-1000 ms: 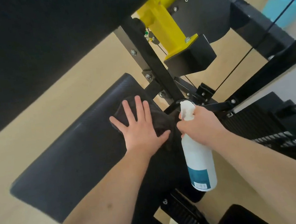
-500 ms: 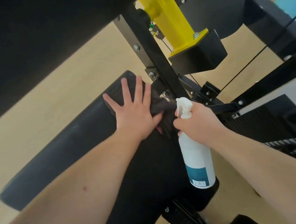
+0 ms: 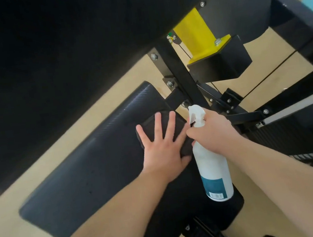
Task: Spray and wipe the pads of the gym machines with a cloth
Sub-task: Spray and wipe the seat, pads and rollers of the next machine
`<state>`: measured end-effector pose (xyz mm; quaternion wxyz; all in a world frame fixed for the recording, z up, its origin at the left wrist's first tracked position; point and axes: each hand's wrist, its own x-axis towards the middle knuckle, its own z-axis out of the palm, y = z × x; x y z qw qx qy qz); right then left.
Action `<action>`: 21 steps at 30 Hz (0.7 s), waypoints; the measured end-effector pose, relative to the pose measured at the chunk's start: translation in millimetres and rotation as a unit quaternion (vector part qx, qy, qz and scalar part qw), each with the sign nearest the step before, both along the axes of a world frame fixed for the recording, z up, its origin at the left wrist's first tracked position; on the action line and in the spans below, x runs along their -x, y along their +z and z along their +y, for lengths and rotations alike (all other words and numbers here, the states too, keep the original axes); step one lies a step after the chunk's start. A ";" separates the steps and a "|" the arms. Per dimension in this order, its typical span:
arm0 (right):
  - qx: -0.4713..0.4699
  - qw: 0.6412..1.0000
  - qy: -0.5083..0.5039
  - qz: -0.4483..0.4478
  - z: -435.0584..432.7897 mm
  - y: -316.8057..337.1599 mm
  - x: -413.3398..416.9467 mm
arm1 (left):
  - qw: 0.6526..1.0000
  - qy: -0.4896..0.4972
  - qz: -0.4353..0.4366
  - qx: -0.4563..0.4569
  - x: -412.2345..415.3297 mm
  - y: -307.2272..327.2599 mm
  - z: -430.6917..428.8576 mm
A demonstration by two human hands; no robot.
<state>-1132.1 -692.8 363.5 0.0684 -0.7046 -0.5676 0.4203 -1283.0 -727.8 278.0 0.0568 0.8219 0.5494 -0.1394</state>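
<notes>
While the left hand (image 3: 161,149) is pressing down, fingers (image 3: 158,124) spread straight, the cloth (image 3: 180,124) is lying under them on the pad (image 3: 91,172). The right hand (image 3: 215,130) is gripping the spray bottle (image 3: 214,170).

Left hand (image 3: 162,153) flat with fingers spread; right hand (image 3: 213,130) curled, gripping.

Seat pad (image 3: 91,176): dark vinyl-like cover, fine woven-look grain, soft sheen.
Upper pad (image 3: 43,53): black, matt; grain too dark to tell.
Cloth (image 3: 180,124): dark fabric, matt, slightly fuzzy.
Spray bottle (image 3: 211,166): white plastic, smooth, semi-matt; trigger head glossier.
Label (image 3: 214,188): smooth print; paper or film, cannot tell.
Frame post (image 3: 182,79): black painted metal, smooth, satin.
Yellow bracket (image 3: 194,31): painted metal, smooth, slight gloss.
Bolts (image 3: 154,56): bare silvery metal, shiny.
Floor (image 3: 10,227): pale tan, smooth, matt.
</notes>
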 end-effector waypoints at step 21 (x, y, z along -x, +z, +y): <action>0.008 1.000 -0.006 -0.016 -4.9 -1.2 9.8 | 0.955 0.280 -0.008 -0.099 94.7 25.4 43.1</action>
